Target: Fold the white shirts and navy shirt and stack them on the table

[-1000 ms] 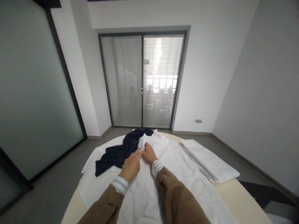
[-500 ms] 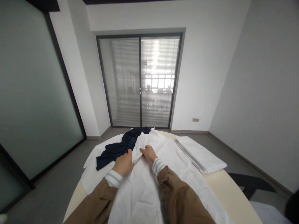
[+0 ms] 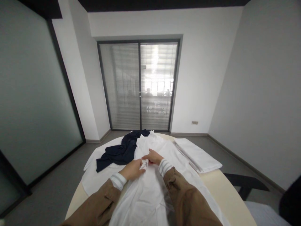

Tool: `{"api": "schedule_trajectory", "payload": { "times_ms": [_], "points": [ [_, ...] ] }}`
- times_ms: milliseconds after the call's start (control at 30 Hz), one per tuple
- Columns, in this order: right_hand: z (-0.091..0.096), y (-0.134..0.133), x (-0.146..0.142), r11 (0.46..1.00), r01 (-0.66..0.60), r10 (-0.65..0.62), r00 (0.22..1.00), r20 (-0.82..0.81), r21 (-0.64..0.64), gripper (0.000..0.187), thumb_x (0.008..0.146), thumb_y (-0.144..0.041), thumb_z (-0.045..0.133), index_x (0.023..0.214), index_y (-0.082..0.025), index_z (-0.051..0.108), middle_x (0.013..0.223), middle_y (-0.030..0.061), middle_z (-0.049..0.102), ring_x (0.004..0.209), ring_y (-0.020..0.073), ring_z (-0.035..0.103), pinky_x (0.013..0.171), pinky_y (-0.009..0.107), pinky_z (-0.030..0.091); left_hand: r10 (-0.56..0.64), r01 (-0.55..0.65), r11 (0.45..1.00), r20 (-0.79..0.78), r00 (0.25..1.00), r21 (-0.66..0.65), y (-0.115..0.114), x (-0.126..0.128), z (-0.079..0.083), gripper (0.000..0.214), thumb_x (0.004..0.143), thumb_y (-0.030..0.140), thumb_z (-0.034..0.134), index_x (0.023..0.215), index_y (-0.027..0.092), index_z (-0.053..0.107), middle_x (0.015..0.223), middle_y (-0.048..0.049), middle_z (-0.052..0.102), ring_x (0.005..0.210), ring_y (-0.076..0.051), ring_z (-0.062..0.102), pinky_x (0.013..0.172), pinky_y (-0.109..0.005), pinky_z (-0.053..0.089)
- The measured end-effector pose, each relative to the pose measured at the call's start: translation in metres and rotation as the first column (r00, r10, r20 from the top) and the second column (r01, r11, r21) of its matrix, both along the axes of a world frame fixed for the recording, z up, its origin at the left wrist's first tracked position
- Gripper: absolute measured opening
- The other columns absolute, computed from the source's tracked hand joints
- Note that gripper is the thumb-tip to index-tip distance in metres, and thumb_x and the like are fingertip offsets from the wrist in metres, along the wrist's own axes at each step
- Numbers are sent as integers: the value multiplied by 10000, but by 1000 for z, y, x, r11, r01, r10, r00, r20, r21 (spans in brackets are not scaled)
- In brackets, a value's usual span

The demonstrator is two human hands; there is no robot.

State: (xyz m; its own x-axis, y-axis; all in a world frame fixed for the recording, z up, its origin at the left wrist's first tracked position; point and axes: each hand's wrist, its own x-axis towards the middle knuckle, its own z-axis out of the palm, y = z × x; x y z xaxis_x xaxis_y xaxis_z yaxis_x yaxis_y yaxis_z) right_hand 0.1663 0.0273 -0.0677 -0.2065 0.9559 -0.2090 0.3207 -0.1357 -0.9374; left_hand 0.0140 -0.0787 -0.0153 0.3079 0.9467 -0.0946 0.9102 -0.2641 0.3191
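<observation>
A round table with a pale top fills the lower half of the view, most of it covered by white cloth. Far beyond the fingers, glass doors with blinds close the end of the room.

A white garment lies spread across the table, running from under both forearms out past the fingertips. To the right of the fingers, well apart, a folded white stack lies flat near the table's edge. Beyond and to the left of the fingers a dark navy garment lies crumpled, its near edge close to the left fingertips and touching the white garment.

The brown sleeves come in from the bottom, each with a striped cuff.

The left hand is closed in a pinch on a fold of the white garment, thumb and fingertips pressed on the cloth. The right hand meets it from the other side, fingers curled and gripping the same bunched fold. The two sets of fingertips are touching or nearly so, with the small ridge of cloth raised between them.
</observation>
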Motion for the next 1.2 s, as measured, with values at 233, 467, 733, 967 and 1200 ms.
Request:
{"api": "schedule_trajectory", "payload": {
  "times_ms": [233, 467, 733, 967, 1200],
  "points": [
    [-14, -10, 15, 989, 110, -108, 994, -19, 98, 1057, 567, -244, 878, 1460, -136, 322, 966, 37, 633, 701, 130, 602, 616, 236, 478, -201, 132, 926, -166, 965, -352, -29, -5, 27, 386, 662, 423, 699, 941, 169, 620, 912, -107, 717, 668, -282, 688, 573, -346, 503],
    [-3, -19, 39, 971, -78, 36, 982, 187, 226, 1064, 534, -307, 899, 1456, -170, 386, 1396, 180, 468, 1182, 272, 553, 975, 368, 459, -74, 205, 864, 287, 955, -460, -27, 12, 2, 662, 748, 287, 642, 1344, 143, 394, 730, 5, 653, 503, -172, 601, 465, -283, 492],
    [-19, -53, 60, 873, -292, 128, 910, 395, 390, 720, 688, -210, 788, 1362, -211, 533, 1203, 98, 602, 955, 206, 610, 927, 355, 461, 51, 488, 419, 557, 829, -766, -31, 11, 5, 826, 569, 307, 912, 1272, 292, 479, 1292, -70, 571, 611, -143, 692, 503, -310, 587],
    [-34, -56, 61, 812, -244, 98, 952, 289, 530, 363, 773, -212, 726, 1133, -226, 685, 960, 25, 617, 715, 135, 536, 798, 306, 475, 39, 691, 289, 730, 683, -662, -34, 18, -13, 535, 750, 442, 799, 1156, 248, 510, 1200, -100, 653, 670, -182, 722, 546, -311, 567],
    [-33, -41, 55, 760, -272, 127, 953, 275, 591, 281, 793, -137, 678, 1065, -209, 687, 1022, 37, 608, 714, 118, 532, 781, 281, 474, -191, 334, 941, 730, 656, -54, -16, 16, -57, 324, 746, 193, 697, 1045, 187, 571, 1081, -65, 658, 988, -190, 638, 926, -358, 494]
  ]
}}
